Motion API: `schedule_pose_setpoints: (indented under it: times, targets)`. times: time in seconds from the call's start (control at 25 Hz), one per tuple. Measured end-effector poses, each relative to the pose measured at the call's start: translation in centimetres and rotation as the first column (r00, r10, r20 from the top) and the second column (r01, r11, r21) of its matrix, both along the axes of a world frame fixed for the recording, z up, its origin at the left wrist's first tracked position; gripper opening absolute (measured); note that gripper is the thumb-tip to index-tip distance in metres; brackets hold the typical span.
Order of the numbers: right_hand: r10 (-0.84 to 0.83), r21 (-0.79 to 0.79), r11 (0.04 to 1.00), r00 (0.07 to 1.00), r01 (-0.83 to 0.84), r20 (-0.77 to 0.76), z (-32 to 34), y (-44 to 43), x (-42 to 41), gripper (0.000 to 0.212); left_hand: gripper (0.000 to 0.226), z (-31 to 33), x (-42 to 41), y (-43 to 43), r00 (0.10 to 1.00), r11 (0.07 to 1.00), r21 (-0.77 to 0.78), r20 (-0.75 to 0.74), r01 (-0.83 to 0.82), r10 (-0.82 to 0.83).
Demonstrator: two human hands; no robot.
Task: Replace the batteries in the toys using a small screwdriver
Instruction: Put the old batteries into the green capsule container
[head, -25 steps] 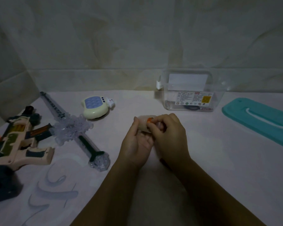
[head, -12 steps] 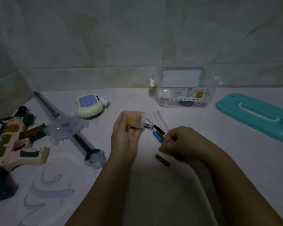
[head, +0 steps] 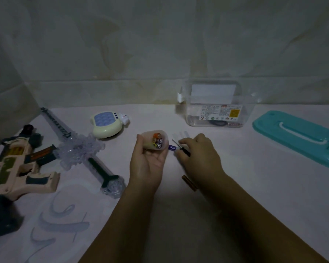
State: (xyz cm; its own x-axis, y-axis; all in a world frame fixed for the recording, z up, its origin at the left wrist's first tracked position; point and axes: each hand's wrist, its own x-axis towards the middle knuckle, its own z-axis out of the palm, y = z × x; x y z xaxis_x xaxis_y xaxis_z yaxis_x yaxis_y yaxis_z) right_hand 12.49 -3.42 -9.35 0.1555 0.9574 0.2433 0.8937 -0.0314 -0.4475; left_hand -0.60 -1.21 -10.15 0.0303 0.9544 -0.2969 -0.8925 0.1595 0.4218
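Note:
My left hand [head: 148, 160] grips a small pale round toy [head: 156, 142], turned so its open end shows several batteries inside. Just right of it a purple battery [head: 172, 148] lies on the table. The small screwdriver [head: 179, 146] rests beside that battery, thin shaft pointing up-left. My right hand [head: 199, 154] is on the table with curled fingers pinching the screwdriver's black handle. A brown battery [head: 188, 182] lies near my right wrist.
At the left lie a toy gun [head: 17, 168] and a clear light-up sword [head: 80, 147], with a cream handheld game toy [head: 106, 126] behind them. A clear plastic box [head: 215, 105] stands at the back wall. Its teal lid [head: 300, 137] lies on the right.
My hands separated from the toy; the right one went down to the table, then slid up-left onto the screwdriver. The left hand turned the toy's open end toward me.

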Motion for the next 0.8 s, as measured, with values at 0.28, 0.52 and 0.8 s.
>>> schedule_pose_setpoints:
  times: [0.28,0.52,0.8]
  targets:
    - [-0.021,0.285,0.955,0.975,0.084,-0.219,0.4,0.3,-1.1,0.022,0.048,-0.3,-0.1,0.1,1.0,1.0,0.008,-0.012,0.015,-0.015]
    - [0.246,0.335,0.931,0.924,-0.142,-0.293,1.7,-1.6,-2.0,0.018,0.055,-0.8,-0.2,0.4,0.995,0.995,0.048,-0.061,0.086,-0.083]
    - [0.289,0.292,0.938,0.889,-0.188,-0.356,2.2,-0.7,-3.1,0.015,0.052,-0.1,0.0,-0.4,0.987,0.985,0.077,-0.044,0.156,-0.153]
